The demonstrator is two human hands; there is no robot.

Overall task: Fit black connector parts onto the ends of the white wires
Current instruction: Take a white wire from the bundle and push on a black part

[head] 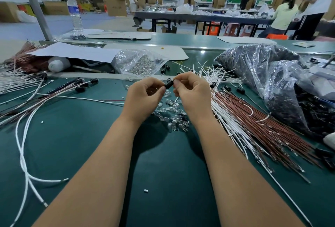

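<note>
1. Black connector part (168, 84) held above the green bench (163, 163), pinched between both hands at mid-table.
2. Left hand (145, 96): fingers curled, gripping the near end of the part. Right hand (192, 90): thumb and forefinger pinching its far end; any wire in that pinch is hidden.
3. Loose white wires (213, 74) lie just right of the hands, beside brown ones (262, 125).
4. Risk: a slanted push could bend a wire tip or leave it half-seated.
5. Risk: a dropped part would vanish among the clear bulbs (172, 116) below.
</note>
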